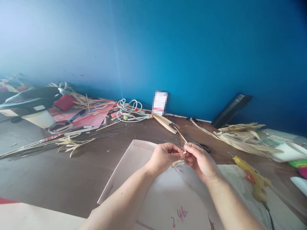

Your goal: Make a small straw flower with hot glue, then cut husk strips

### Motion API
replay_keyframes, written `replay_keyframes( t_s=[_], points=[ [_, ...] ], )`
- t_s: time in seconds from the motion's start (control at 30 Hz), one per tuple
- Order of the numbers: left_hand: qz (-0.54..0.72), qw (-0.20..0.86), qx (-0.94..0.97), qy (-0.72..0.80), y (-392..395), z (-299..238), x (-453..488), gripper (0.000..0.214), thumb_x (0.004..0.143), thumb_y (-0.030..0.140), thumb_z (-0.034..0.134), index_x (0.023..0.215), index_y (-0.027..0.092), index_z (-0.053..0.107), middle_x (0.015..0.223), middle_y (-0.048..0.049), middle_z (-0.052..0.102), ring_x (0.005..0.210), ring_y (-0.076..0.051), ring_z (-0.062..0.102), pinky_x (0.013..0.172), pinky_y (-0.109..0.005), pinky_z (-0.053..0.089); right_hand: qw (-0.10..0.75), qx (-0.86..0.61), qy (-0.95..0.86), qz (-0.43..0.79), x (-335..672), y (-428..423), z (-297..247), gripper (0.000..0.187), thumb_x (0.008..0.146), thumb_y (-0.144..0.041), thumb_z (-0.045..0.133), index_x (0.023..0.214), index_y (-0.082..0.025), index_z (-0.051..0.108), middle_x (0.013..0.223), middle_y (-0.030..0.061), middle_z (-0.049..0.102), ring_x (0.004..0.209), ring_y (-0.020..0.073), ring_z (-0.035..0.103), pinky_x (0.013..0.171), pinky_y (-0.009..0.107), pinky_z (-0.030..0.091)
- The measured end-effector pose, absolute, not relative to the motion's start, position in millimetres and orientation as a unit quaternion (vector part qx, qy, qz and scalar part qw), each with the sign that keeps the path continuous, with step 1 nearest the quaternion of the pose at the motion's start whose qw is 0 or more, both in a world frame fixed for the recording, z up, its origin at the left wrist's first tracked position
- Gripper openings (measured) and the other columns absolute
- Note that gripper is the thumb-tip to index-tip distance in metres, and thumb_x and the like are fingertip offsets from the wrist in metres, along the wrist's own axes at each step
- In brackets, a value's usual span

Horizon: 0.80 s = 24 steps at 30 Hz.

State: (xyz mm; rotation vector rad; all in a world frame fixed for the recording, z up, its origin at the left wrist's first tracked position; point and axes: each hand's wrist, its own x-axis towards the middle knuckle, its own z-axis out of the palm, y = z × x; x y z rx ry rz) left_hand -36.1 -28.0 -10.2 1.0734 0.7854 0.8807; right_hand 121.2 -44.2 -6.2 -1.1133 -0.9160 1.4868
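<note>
My right hand (200, 161) is closed around a thin wooden stick (181, 134) that points up and away past the fingers. My left hand (165, 157) pinches at a small pale piece (184, 152) where the fingertips of both hands meet. Whether that piece is fixed to the stick is too small to tell. Both hands are above a shallow white cardboard box lid (121, 170), which has "2.46." written in purple. Pale dried husk scraps (177, 166) lie in the lid, partly hidden beneath my fingers.
Right of the lid, a yellow hot glue gun (256, 179) lies on a printed sheet (242, 188). Scissors (199, 144) lie just beyond my right hand. Dried husks (240, 140) and a black tube (231, 110) are at the right. A coiled cable (129, 111) lies near the blue wall.
</note>
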Motion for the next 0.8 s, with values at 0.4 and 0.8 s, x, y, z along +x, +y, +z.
replay_keyframes(
  t_s=[0.4,0.8],
  points=[
    [0.399,0.774,0.371,0.323,-24,-13,-43,0.033,0.062,0.038,0.079,0.081,0.014,0.065,0.076,-0.0037,0.066,0.049,-0.002,0.041,0.048,-0.017,0.026,0.538,-0.456,-0.372,0.603,122,-41,-8,0.026,0.080,-0.045,0.064,0.081,-0.019,0.067,0.068,-0.0025,0.046,0.050,0.0069,0.034,0.041,0.019,0.024],
    [0.402,0.823,0.280,0.289,-21,-12,-49,0.026,0.064,0.028,0.079,0.082,0.013,0.066,0.081,-0.0034,0.065,0.050,0.000,0.042,0.043,-0.012,0.028,0.527,-0.513,-0.393,0.552,126,-42,-6,0.023,0.075,-0.040,0.070,0.079,-0.018,0.067,0.066,-0.0023,0.046,0.050,0.0065,0.036,0.041,0.019,0.023]
  ],
)
